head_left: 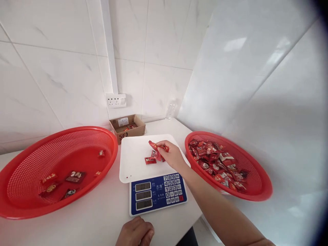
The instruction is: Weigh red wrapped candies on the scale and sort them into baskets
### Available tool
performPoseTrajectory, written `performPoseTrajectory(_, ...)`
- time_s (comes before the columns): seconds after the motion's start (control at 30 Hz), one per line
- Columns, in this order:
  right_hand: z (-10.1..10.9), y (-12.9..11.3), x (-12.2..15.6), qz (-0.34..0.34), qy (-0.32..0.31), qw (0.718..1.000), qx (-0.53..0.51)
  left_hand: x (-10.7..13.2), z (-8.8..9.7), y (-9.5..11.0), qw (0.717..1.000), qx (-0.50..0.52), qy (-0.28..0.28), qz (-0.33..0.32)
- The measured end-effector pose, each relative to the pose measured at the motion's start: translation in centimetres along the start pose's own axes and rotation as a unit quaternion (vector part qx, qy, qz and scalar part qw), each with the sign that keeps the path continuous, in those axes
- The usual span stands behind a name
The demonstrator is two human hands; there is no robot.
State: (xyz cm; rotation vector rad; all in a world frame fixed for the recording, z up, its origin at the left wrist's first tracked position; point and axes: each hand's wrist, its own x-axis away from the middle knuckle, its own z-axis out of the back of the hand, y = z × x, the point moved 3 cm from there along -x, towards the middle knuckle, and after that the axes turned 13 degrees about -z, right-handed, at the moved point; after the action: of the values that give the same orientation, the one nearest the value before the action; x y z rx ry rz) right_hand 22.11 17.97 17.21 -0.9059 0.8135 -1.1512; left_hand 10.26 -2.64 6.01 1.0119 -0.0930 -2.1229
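My right hand (170, 154) is over the white weighing tray (133, 150) of a digital scale. Its thumb and fingers pinch a small red snack packet (153, 145). Just below the fingertips, more red packets (150, 160) lie on the tray, partly covered by the hand. My left hand (135, 232) rests with curled fingers in front of the scale's blue panel (159, 194), at the bottom of the view. Nothing shows in it. The panel has three displays on its left and a keypad on its right.
At left, a red mesh basket (84, 131) holds several packets. The right red basket (258, 191) holds a large heap of packets (215, 164). Behind the tray stand a cardboard box (132, 132) and a clear plastic bottle (171, 110), near the tiled wall with its socket (116, 100).
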Motion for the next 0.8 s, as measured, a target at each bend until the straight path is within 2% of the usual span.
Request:
performPoseTrajectory(0.23,1.5,-0.9,0.0,-0.001,0.051,0.999,-0.019,0.2,-0.5,0.0,1.000,0.010,0.014,0.000)
performPoseTrajectory(0.43,2.6,-0.4,0.5,0.035,0.082,0.996,-0.005,-0.2,-0.1,0.2,1.000,0.023,0.009,-0.005)
performPoseTrajectory(0.5,2.6,0.0,0.8,0.044,0.076,0.996,0.016,-0.4,0.2,0.4,0.999,0.033,-0.003,0.005)
performPoseTrajectory(0.6,2.3,0.5,1.4,0.046,0.017,0.996,0.068,-0.6,0.8,0.8,0.998,0.046,-0.026,0.026)
performPoseTrajectory(0.67,2.3,0.6,2.0,0.050,-0.001,0.994,0.102,-0.7,1.0,0.9,0.997,0.054,-0.040,0.037)
performPoseTrajectory(0.8,4.2,0.3,3.8,0.061,0.058,0.990,0.113,-0.9,1.2,0.9,0.996,0.063,-0.049,0.046)
